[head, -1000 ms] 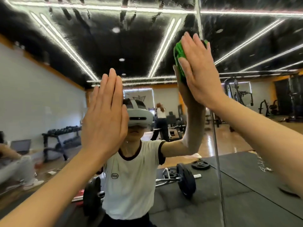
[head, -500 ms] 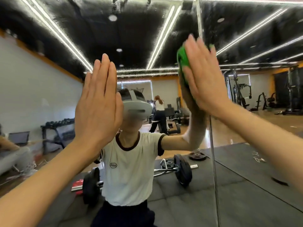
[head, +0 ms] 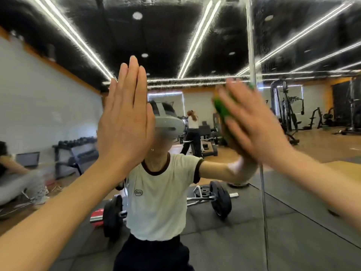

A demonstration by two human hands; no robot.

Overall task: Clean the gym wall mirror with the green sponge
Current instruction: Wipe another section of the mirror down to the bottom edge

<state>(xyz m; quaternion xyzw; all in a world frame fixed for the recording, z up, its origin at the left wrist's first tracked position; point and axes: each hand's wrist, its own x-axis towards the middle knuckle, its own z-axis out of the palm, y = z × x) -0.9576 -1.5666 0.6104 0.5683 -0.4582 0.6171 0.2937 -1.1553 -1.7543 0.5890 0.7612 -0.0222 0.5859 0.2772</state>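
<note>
**Green sponge pressed flat against the gym mirror**

Green showed between the right hand (head: 254,126) and the glass: the green sponge (head: 222,109) sat under the straight, spread fingers of that hand, pressed against the wall mirror (head: 195,36) just left of the vertical seam (head: 252,45) between two panels. That hand and the sponge were blurred. The left hand (head: 125,122) lay flat on the mirror, fingers straight and together, holding nothing, well apart from the right.

A small oval logo (head: 138,192) marked the chest of the white T-shirt (head: 158,202) in the reflection; its letters looked like "nim" reversed, too small to be sure. No other writing could be read.

The upper part of the mirror looked streaked and grainy. Clear glass ran wide to the left of the left hand and below both forearms; the seam stood just right of the sponge. Reflected behind were a loaded barbell (head: 220,200) on dark floor mats, a dumbbell rack (head: 76,151) and weight machines (head: 287,112).
</note>
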